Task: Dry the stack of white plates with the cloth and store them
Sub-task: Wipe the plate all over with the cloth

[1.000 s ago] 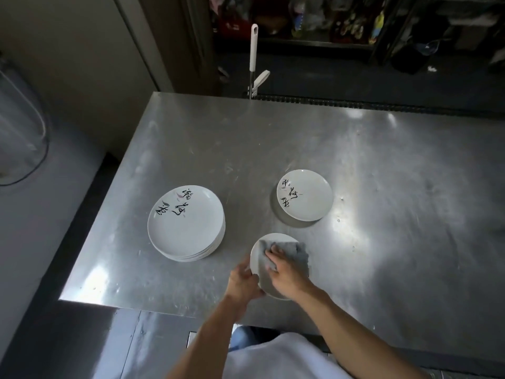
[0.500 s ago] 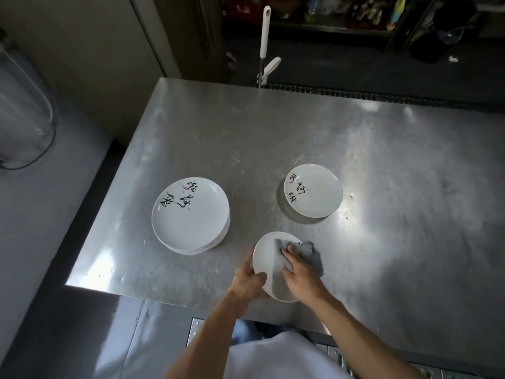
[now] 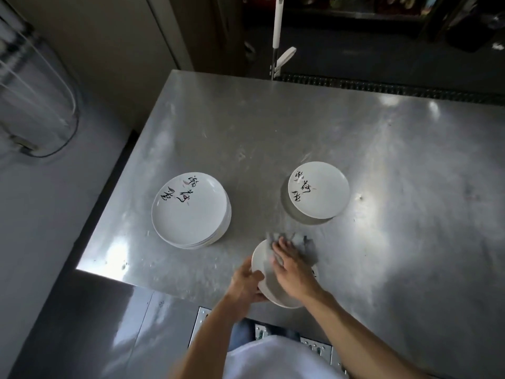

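Steel table (image 3: 273, 132) carried all items. White plate (image 3: 263, 258) held tilted over near edge, left hand (image 3: 246, 283) gripping left rim. Right hand (image 3: 292, 266), fingers flat, pressed grey cloth (image 3: 306, 247) onto plate face. Plate stack (image 3: 188, 212) sat left; marked plate (image 3: 318, 190) far right of it, well apart.

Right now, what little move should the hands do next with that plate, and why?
Probably sweep the cloth round over the bare left part of the plate. The right hand presses the cloth flat on its far side, while the left hand holds the rim, so that part is uncovered.
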A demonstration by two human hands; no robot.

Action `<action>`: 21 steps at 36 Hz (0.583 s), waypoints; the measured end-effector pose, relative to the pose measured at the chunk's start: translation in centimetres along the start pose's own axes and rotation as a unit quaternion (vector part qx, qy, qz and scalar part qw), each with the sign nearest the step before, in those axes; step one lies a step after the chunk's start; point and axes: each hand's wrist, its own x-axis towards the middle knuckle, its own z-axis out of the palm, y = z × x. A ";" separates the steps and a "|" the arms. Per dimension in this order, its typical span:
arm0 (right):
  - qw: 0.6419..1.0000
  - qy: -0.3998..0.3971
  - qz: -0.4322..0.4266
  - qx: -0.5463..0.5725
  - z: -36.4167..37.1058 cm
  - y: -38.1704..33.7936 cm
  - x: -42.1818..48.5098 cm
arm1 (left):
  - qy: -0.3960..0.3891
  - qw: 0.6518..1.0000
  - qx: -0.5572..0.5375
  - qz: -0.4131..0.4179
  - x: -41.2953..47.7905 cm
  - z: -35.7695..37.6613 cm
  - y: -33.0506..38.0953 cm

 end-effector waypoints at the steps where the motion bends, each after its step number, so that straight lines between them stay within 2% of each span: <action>1: 1.000 -0.023 -0.008 0.019 -0.1 -0.3 0.0 | -0.004 1.000 0.002 0.001 0.1 0.0 0.1; 4: 0.994 -0.072 -0.065 0.056 -0.1 -1.2 -0.6 | -0.008 1.000 0.002 -0.013 0.5 -0.2 0.4; 9: 0.996 -0.060 -0.072 -0.005 -0.5 -0.6 0.2 | 0.006 0.999 -0.015 -0.038 1.3 -0.8 1.0; 11: 0.995 -0.050 -0.067 -0.052 -0.4 -0.5 0.4 | 0.040 0.998 -0.035 -0.033 1.6 -0.7 1.0; 14: 0.995 0.002 -0.004 -0.100 -0.5 -0.7 0.8 | 0.121 0.987 -0.096 -0.040 1.9 -0.4 0.9; 17: 0.998 0.005 0.068 -0.012 -0.7 -1.9 1.2 | 0.118 0.985 -0.108 -0.061 2.0 -0.6 1.2; 21: 0.989 0.004 0.076 0.124 -0.9 -2.5 0.2 | 0.019 0.990 -0.109 -0.091 2.7 -2.1 1.0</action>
